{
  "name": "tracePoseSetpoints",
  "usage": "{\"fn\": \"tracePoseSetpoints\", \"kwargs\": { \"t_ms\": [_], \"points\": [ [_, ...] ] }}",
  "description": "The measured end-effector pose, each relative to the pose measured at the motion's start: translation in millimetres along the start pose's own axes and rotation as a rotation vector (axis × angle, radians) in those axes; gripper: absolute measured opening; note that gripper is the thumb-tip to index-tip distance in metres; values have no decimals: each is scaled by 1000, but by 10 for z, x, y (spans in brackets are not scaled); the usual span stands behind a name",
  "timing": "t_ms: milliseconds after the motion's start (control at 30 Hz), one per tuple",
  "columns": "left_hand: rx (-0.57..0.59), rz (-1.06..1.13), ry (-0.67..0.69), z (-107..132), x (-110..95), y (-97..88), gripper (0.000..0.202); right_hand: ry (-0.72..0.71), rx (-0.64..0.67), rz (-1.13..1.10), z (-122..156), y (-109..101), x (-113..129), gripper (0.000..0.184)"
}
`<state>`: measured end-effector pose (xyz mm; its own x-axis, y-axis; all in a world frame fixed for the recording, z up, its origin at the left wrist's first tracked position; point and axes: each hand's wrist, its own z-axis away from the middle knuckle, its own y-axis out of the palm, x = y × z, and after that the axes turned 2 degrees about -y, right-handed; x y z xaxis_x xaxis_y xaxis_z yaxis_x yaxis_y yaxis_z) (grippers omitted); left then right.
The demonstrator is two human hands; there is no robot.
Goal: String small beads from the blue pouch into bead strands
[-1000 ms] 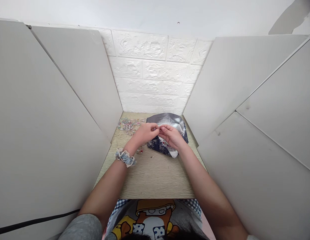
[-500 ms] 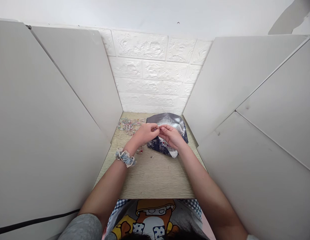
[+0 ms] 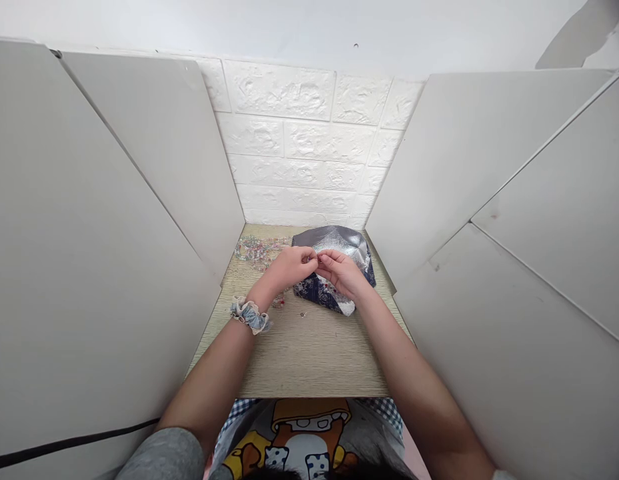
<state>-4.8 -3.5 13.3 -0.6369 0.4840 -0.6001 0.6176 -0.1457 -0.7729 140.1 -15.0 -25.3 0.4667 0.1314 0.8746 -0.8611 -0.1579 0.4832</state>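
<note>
My left hand (image 3: pixel 295 264) and my right hand (image 3: pixel 341 272) meet fingertip to fingertip, both pinched closed. Between them is something tiny, dark red in part, possibly a bead; it is too small to make out fully. Beneath the hands lies a pouch (image 3: pixel 316 293) with a navy floral outside and a shiny silver lining, its flap spread toward the wall. Red and pale bits show in its opening, partly covered by my right hand. Left of my left hand, strands of small multicoloured beads (image 3: pixel 256 252) lie in a heap. More beads (image 3: pixel 279 301) peek out beneath my left wrist.
A tiny metallic piece (image 3: pixel 303 315) rests on the wood-grain tabletop (image 3: pixel 314 363) in front of the pouch. Pale panels stand close on the left (image 3: pixel 154 133) and right (image 3: pixel 439 147). A white brick-pattern wall (image 3: pixel 299 140) closes off the back. A black cable (image 3: pixel 74 441) runs at lower left.
Almost nothing differs. The fingertips have shifted very slightly where they meet; both arms, the pouch and the beads stay in place.
</note>
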Motion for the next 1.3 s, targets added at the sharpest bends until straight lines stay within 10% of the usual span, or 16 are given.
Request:
{"fn": "tracePoseSetpoints", "kwargs": {
  "t_ms": [1300],
  "points": [
    [75, 336, -108, -46, 34, 18, 33, -144, -64, 151, -19, -26, -22, 17]
  ]
}}
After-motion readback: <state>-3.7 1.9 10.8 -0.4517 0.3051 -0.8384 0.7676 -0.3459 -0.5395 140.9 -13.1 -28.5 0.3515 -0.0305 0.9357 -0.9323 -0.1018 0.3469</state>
